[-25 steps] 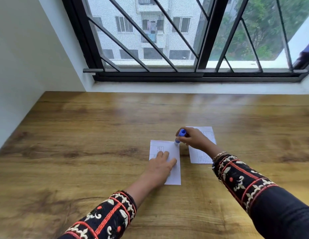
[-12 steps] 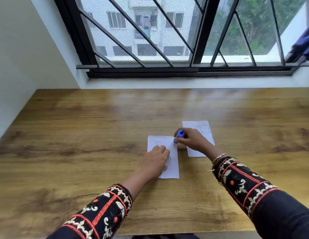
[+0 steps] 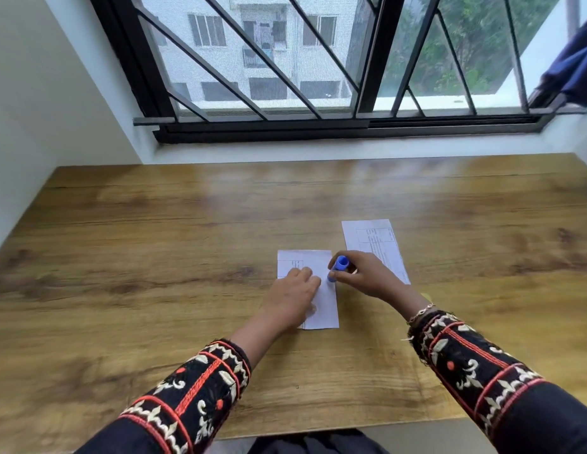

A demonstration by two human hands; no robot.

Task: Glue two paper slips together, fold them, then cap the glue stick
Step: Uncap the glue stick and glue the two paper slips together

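Two white paper slips lie on the wooden table (image 3: 154,257). The nearer slip (image 3: 324,303) sits in the middle, and my left hand (image 3: 292,303) presses flat on its left half. My right hand (image 3: 367,273) grips a blue glue stick (image 3: 337,268), tilted, with its lower end on the right edge of that slip. The second slip (image 3: 374,244), printed with a small table, lies just beyond and to the right, partly under my right hand. No cap is in view.
A white sill and a black barred window (image 3: 318,119) run along the table's far edge. White walls close the left side. The table's near edge (image 3: 318,430) is just below my forearms.
The glue stick has slid down the right edge of the nearer slip, toward me. My left hand stays pressed on the slip. The camera has tilted down a little.
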